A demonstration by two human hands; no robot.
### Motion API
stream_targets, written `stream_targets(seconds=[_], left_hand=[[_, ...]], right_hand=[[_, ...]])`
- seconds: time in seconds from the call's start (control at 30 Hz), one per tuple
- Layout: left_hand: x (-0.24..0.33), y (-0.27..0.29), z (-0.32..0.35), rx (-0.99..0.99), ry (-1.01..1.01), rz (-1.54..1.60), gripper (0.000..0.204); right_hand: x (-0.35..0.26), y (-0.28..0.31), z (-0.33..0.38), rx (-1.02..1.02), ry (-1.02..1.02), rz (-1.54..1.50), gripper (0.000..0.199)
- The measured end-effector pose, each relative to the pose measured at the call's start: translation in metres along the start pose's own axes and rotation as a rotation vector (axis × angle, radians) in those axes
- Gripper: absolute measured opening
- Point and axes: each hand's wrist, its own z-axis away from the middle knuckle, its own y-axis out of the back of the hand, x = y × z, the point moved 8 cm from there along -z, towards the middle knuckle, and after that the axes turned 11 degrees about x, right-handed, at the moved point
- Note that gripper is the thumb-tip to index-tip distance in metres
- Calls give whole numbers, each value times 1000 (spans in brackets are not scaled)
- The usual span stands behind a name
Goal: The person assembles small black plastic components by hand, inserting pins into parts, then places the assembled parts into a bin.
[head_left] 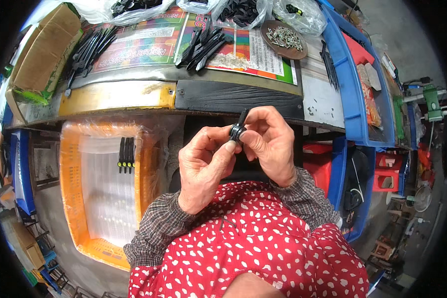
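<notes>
Just in front of the table edge, a small black plastic part [237, 130] with a round middle and a narrow stem pointing away from me is pinched between both hands. My left hand [203, 164] is closed on its near left side, thumb and forefinger against the round middle. From the right, my right hand [272, 144] grips it, thumb on the round middle and forefinger by the stem. The fingers cover much of the part, so its finer shape is hidden. Beyond my hands, a pile of black plastic pieces [202, 48] lies on the table.
A dish of small metal screws [284, 39] stands at the back right. More long black pieces [90, 52] lie beside a cardboard box [47, 54]. Lower left, an orange crate [73, 198] holds several black parts [126, 155] on clear plastic. A blue tray [350, 94] borders the table's right side.
</notes>
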Motion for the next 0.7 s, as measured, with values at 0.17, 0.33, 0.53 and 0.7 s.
stream_targets(seconds=[0.17,0.33,0.53,0.7], left_hand=[[-2,1,1,18,18,9,18],[1,2,1,23,-22,5,18],[-1,2,1,35,-15,-5,17],[-1,1,1,19,-10,-1,16]], right_hand=[[-41,-10,15,16,703,539,27],[-41,-13,19,-3,741,565,31],[-39,-12,18,21,701,564,30],[-36,-9,15,47,676,653,25]])
